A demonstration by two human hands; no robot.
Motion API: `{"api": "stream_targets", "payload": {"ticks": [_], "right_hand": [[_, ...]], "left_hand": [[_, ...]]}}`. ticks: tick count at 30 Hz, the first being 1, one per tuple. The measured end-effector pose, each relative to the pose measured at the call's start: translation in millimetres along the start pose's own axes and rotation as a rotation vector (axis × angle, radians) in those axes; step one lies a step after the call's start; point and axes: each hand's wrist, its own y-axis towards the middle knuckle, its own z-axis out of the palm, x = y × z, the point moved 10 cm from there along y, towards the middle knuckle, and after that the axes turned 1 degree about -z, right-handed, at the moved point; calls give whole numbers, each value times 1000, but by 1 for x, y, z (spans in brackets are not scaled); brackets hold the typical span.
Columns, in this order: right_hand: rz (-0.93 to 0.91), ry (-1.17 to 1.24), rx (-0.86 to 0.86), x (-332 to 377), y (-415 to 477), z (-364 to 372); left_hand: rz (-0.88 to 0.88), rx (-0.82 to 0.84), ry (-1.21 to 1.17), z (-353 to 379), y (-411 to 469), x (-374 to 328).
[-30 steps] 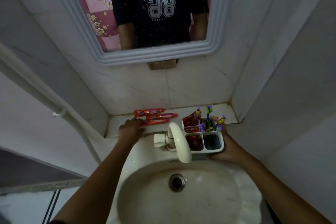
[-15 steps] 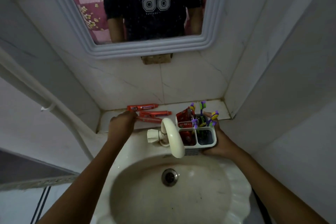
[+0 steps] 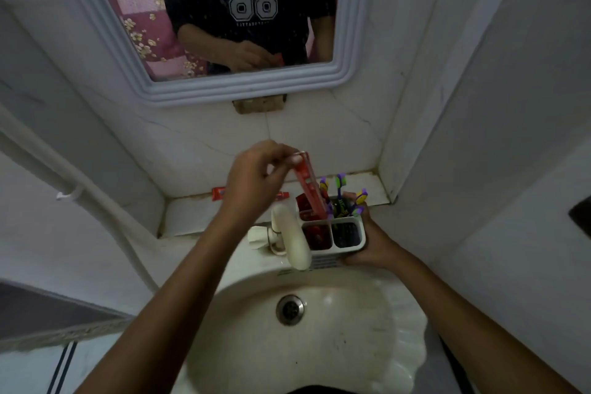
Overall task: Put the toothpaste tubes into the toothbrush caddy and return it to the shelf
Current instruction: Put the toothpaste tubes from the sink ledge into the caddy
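Now the left hand (image 3: 256,181) is pinching the crimped end of a red toothpaste tube (image 3: 308,185) w/ its fingers (image 3: 284,155), holding it tilted, the lower end dipping into a rear-left compartment of the white toothbrush caddy (image 3: 332,233), where another red tube is already sitting. The right hand (image 3: 371,240) is gripping the caddy's right side, fingers wrapped round it, holding it beside the faucet (image 3: 292,240) above the sink (image 3: 367,345), w/ toothbrushes (image 3: 342,198) standing in the rear-right compartment. More red tubes (image 3: 219,192) are lying on the shelf (image 3: 192,214) behind, partly hidden by the left hand.
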Motion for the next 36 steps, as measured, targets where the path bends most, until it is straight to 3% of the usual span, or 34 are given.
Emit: {"api": "stream_targets", "payload": {"ticks": [6, 11, 15, 19, 21, 23, 25, 32, 36], "right_hand": [[-21, 19, 18, -5, 1, 1], [-39, 20, 5, -2, 2, 1], [-62, 10, 4, 1, 3, 2], [-74, 27, 11, -2, 3, 2], [-73, 44, 18, -4, 2, 2], [-66, 46, 20, -7, 1, 3], [-54, 59, 14, -11, 1, 3], [-70, 24, 6, -8, 2, 3], [-97, 20, -3, 0, 0, 1]], "left_hand": [[22, 260, 354, 64, -15, 9], [-159, 474, 357, 77, -29, 36], [-331, 296, 101, 36, -12, 80], [-437, 122, 289, 7, -10, 166], [-385, 251, 421, 31, -13, 191], [-218, 430, 556, 68, -15, 197], [-88, 505, 653, 95, -13, 201], [-33, 525, 780, 127, -10, 198], [-112, 462, 669, 106, -13, 199]]}}
